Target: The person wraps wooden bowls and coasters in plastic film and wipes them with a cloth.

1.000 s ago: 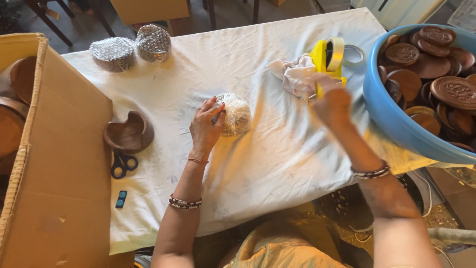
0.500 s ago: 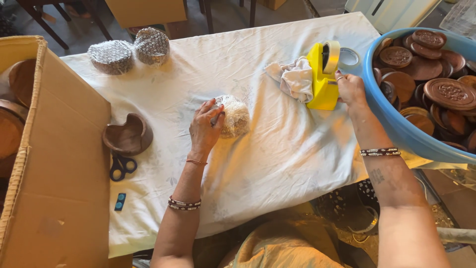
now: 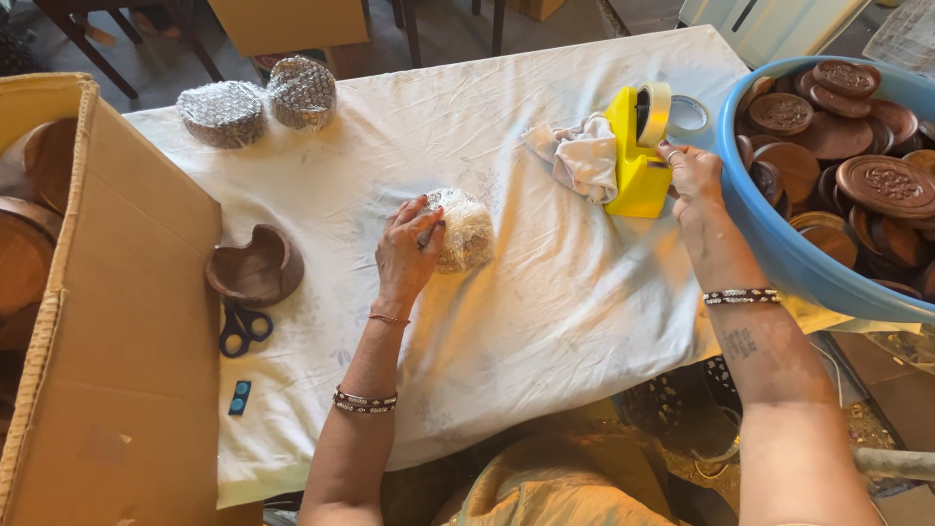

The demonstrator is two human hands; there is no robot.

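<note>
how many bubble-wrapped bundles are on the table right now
3. Two wrapped bundles sit side by side at the table's far left, one beside the other. The third bundle lies mid-table under the left hand. None appear hidden.

a table under a creased white cloth carries everything. the yellow tape dispenser stands near its far right edge, a crumpled rag touching its left side. a bubble-wrapped bundle lies nearer left of it, two wrapped bundles (side by side) far left, a wooden bowl and scissors well left.
</note>
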